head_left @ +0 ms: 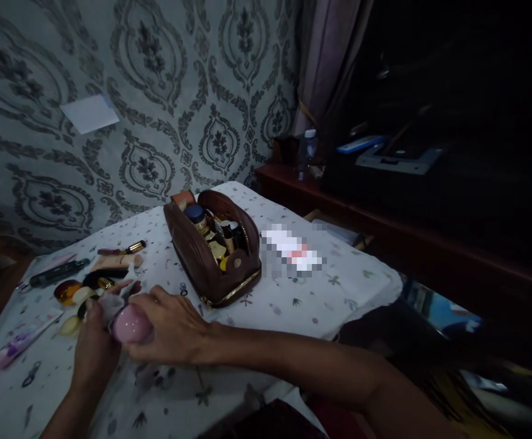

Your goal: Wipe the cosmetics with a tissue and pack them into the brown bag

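A shiny pink round-ended container (132, 324) is in my right hand (177, 326), whose fingers curl around it from the right. My left hand (92, 344) is closed on a crumpled white tissue (111, 303), pressed against the container's far left side. The rest of the container is hidden by my hands and the tissue. Just beyond my hands stands a brown cosmetic bag (192, 265) with its zipped top open. A jar with a dark blue lid (195, 213) and several small bottles show inside it.
Left of the bag lie a dark green tube (59, 272), a beige tube (114, 262), a gold-and-black lipstick (136, 247), an amber round jar (67, 292) and a purple-white tube (21, 346). A blurred-out white item (292, 249) lies right of the bag. A plastic bottle (309, 149) stands on a dark red shelf (293, 183).
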Demonstrator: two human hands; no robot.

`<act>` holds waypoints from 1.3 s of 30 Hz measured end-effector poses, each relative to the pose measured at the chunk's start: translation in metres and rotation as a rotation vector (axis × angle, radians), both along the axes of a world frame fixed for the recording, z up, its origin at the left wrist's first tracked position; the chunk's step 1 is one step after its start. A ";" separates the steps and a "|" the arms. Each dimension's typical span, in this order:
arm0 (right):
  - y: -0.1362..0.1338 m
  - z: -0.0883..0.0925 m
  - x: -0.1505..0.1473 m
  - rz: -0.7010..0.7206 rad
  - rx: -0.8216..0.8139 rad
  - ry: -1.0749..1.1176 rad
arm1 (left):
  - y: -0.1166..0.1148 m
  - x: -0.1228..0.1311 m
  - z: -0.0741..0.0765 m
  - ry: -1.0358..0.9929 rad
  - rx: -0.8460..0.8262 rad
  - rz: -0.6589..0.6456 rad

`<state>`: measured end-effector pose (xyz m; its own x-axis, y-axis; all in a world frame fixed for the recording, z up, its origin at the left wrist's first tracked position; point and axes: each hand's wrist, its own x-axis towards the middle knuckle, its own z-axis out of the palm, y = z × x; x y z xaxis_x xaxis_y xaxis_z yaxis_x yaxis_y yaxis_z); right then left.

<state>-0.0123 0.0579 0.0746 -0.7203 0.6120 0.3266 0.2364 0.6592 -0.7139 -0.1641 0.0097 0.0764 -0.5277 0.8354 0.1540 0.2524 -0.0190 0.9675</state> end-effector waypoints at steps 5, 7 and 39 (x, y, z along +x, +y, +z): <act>0.013 -0.031 -0.019 -0.044 -0.260 0.051 | 0.004 -0.022 -0.015 0.204 -0.158 0.035; 0.017 -0.036 -0.020 -0.049 -0.323 0.080 | 0.004 -0.027 -0.019 0.297 -0.116 -0.012; 0.012 -0.051 -0.014 0.379 -0.132 0.125 | -0.006 -0.030 -0.014 0.254 0.012 -0.139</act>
<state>-0.0259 0.0695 0.0235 -0.8625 0.3535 0.3622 -0.0990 0.5838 -0.8058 -0.1940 0.0040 0.0625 -0.3519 0.8941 0.2771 0.4810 -0.0812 0.8730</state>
